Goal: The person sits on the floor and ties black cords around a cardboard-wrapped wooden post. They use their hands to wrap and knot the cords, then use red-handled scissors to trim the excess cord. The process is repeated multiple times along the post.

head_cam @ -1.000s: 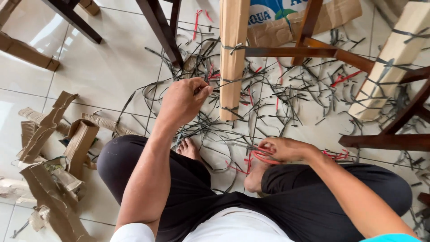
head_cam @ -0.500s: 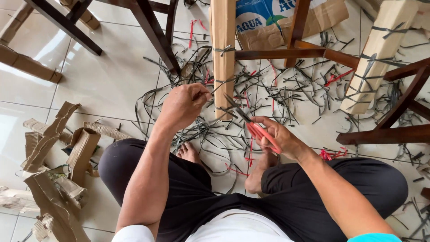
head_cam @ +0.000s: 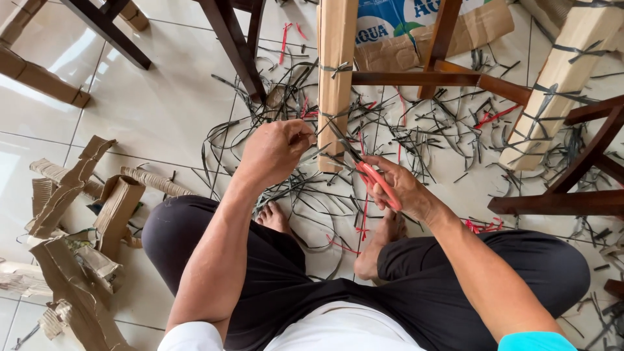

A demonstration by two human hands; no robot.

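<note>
Left hand [head_cam: 276,151]: clenched, pinching a dark strap [head_cam: 311,156] pulled out from the wrapped leg at its 3 o'clock.
Right hand [head_cam: 393,185]: closed round the red handles of a cutter [head_cam: 376,179]; the dark tip points toward 11 o'clock, at the strap on the leg.
Wrapped leg [head_cam: 336,78]: a furniture leg cased in pale cardboard, bound by thin dark bands, standing just past both hands at 12 o'clock; the two hands sit either side of its lower end.
Second wrapped leg [head_cam: 559,84]: same cardboard casing and bands, well off at 2 o'clock.
Bare wood [head_cam: 448,77]: dark brown rails and legs of the furniture, crossing behind the wrapped leg.
Floor litter [head_cam: 448,136]: cut dark strap pieces and a few red ones strewn over the pale tiles from 11 to 3 o'clock.
Cardboard scraps [head_cam: 78,214]: torn, crumpled pieces heaped at 9 o'clock, beside the person's left knee.
Person: seated cross-legged on the tiles, black trousers, bare feet [head_cam: 276,218] tucked in below the hands.
</note>
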